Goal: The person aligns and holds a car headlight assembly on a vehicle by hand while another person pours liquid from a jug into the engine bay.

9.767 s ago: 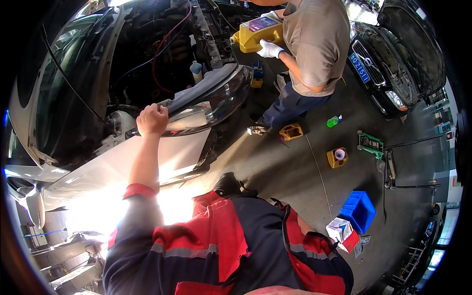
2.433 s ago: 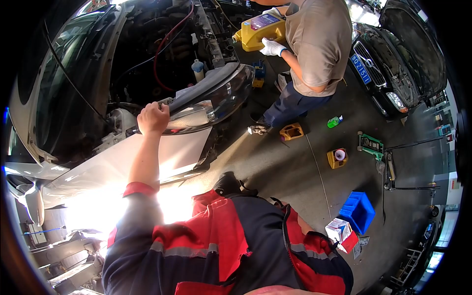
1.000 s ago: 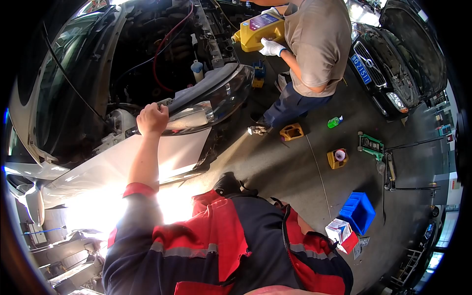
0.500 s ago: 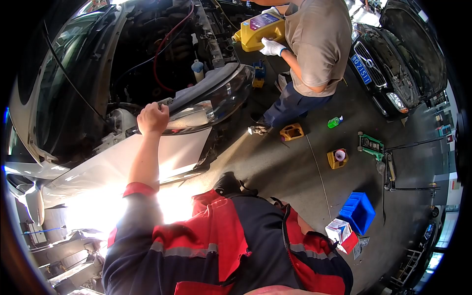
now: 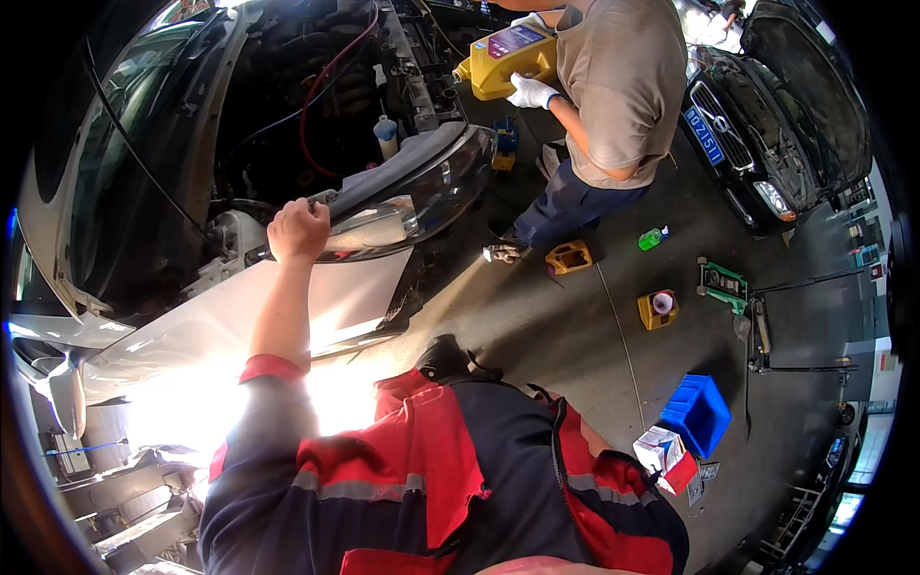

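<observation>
My left hand [image 5: 299, 231] is closed at the inner end of the headlight [image 5: 374, 228], on the edge of the car's open engine bay. What its fingers hold, if anything, is hidden. Below it lies the pale fender [image 5: 287, 297]. Inside the bay, a red hose [image 5: 309, 120] and a small white bottle with a bluish top [image 5: 385, 136] show behind the headlight. My right hand is out of sight; only part of that forearm [image 5: 594, 441] shows beside the red and navy jacket.
A co-worker [image 5: 618, 86] in white gloves holds a tilted yellow jug [image 5: 503, 62] at the car's front. On the floor are yellow containers [image 5: 657, 309], a green bottle [image 5: 653, 238], a green jack [image 5: 722, 283], a blue bin [image 5: 697, 414] and a white-red box [image 5: 666, 457]. A black car stands beyond.
</observation>
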Action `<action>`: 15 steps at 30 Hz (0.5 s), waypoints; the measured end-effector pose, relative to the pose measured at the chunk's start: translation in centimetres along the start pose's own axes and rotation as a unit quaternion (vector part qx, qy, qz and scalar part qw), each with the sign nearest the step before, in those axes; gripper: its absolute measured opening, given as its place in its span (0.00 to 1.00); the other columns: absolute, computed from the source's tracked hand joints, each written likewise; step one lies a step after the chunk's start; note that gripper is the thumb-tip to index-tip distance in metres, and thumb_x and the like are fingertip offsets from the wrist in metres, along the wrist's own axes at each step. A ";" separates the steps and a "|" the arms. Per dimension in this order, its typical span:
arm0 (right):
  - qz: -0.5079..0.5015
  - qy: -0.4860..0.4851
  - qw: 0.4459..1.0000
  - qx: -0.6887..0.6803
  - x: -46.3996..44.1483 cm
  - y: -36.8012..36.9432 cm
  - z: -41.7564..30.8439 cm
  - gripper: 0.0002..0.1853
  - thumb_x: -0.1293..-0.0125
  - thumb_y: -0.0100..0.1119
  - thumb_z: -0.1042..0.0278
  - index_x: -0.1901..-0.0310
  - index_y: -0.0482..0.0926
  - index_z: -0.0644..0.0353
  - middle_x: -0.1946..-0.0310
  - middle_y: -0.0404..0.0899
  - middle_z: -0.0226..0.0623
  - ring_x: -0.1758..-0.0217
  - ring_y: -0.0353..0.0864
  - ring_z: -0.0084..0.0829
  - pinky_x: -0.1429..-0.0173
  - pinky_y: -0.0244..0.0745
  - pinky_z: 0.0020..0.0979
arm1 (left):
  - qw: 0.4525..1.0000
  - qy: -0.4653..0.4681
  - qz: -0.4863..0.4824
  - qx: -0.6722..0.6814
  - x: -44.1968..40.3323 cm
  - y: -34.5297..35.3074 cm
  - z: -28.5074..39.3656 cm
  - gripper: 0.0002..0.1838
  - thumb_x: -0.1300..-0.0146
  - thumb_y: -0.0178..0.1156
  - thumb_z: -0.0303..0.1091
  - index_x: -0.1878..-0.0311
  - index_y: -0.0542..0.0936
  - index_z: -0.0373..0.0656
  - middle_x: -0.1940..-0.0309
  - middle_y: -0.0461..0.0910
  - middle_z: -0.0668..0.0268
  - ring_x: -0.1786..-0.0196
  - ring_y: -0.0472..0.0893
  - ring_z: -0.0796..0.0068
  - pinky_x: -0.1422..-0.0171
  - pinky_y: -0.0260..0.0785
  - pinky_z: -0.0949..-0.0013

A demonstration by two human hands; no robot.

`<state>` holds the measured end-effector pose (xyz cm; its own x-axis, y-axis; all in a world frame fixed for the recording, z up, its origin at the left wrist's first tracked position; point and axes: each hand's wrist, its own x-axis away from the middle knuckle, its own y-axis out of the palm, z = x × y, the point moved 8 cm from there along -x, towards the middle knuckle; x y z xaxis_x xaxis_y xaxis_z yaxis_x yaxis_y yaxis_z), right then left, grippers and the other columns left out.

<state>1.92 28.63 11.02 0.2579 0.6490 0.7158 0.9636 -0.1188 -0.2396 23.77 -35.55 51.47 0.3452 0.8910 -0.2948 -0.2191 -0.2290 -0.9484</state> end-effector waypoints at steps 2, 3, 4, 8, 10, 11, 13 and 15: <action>0.000 0.001 1.000 0.000 0.0 0.0 0.0 0.14 0.38 0.63 0.53 0.67 0.77 0.56 0.76 0.73 0.24 0.70 0.72 0.24 0.67 0.66 0.34 | 1.000 0.002 0.005 0.002 0.0 -0.1 0.0 0.17 0.33 0.55 0.48 0.66 0.83 0.44 0.63 0.86 0.58 0.54 0.85 0.53 0.48 0.74 0.50; 0.000 0.001 1.000 0.000 0.1 0.0 0.0 0.14 0.38 0.63 0.53 0.67 0.77 0.56 0.76 0.73 0.24 0.70 0.72 0.23 0.67 0.66 0.34 | 1.000 0.001 0.004 0.002 0.0 -0.1 0.0 0.17 0.33 0.55 0.48 0.66 0.83 0.44 0.63 0.86 0.58 0.54 0.85 0.53 0.48 0.74 0.50; 0.000 0.001 1.000 -0.001 0.0 0.0 0.0 0.14 0.38 0.63 0.53 0.67 0.77 0.56 0.76 0.73 0.24 0.70 0.72 0.23 0.67 0.66 0.34 | 1.000 0.000 0.004 0.001 0.0 0.0 0.0 0.17 0.33 0.55 0.48 0.66 0.84 0.44 0.63 0.86 0.58 0.54 0.85 0.53 0.48 0.74 0.50; 0.000 0.001 1.000 -0.002 0.0 0.0 0.0 0.14 0.38 0.63 0.54 0.67 0.77 0.56 0.76 0.73 0.24 0.70 0.72 0.23 0.67 0.66 0.34 | 1.000 -0.001 0.000 0.003 0.0 0.1 -0.1 0.18 0.33 0.55 0.47 0.66 0.84 0.43 0.63 0.86 0.58 0.54 0.85 0.53 0.47 0.74 0.50; 0.000 0.002 1.000 -0.004 0.1 0.0 0.0 0.14 0.38 0.63 0.54 0.67 0.77 0.56 0.76 0.73 0.24 0.70 0.72 0.23 0.67 0.66 0.34 | 1.000 0.002 0.005 0.003 0.0 0.0 0.0 0.17 0.33 0.55 0.47 0.66 0.84 0.43 0.63 0.86 0.58 0.54 0.85 0.53 0.47 0.74 0.50; -0.001 0.001 1.000 -0.004 0.1 0.1 0.0 0.14 0.38 0.63 0.54 0.67 0.77 0.56 0.76 0.73 0.24 0.70 0.72 0.23 0.67 0.66 0.34 | 1.000 0.004 0.008 0.003 0.0 -0.1 0.0 0.17 0.33 0.55 0.47 0.66 0.84 0.43 0.63 0.86 0.58 0.54 0.85 0.53 0.47 0.74 0.50; -0.001 0.001 1.000 -0.003 0.1 0.1 0.0 0.14 0.38 0.63 0.54 0.67 0.77 0.56 0.76 0.73 0.24 0.70 0.72 0.23 0.67 0.66 0.34 | 1.000 0.005 0.009 0.003 0.0 -0.1 0.0 0.17 0.33 0.55 0.47 0.66 0.84 0.43 0.63 0.86 0.58 0.54 0.85 0.53 0.48 0.74 0.50; -0.001 0.002 1.000 -0.005 0.0 0.1 -0.1 0.13 0.38 0.63 0.54 0.67 0.77 0.56 0.76 0.73 0.24 0.70 0.72 0.23 0.67 0.66 0.34 | 1.000 0.005 0.010 0.004 0.1 -0.3 0.1 0.17 0.33 0.55 0.47 0.66 0.84 0.43 0.63 0.86 0.58 0.55 0.85 0.53 0.48 0.75 0.50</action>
<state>2.04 28.61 11.06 0.2559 0.6467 0.7186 0.9648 -0.1245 -0.2315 23.76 -35.39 51.70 0.3503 0.8820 -0.3153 -0.2328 -0.2440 -0.9414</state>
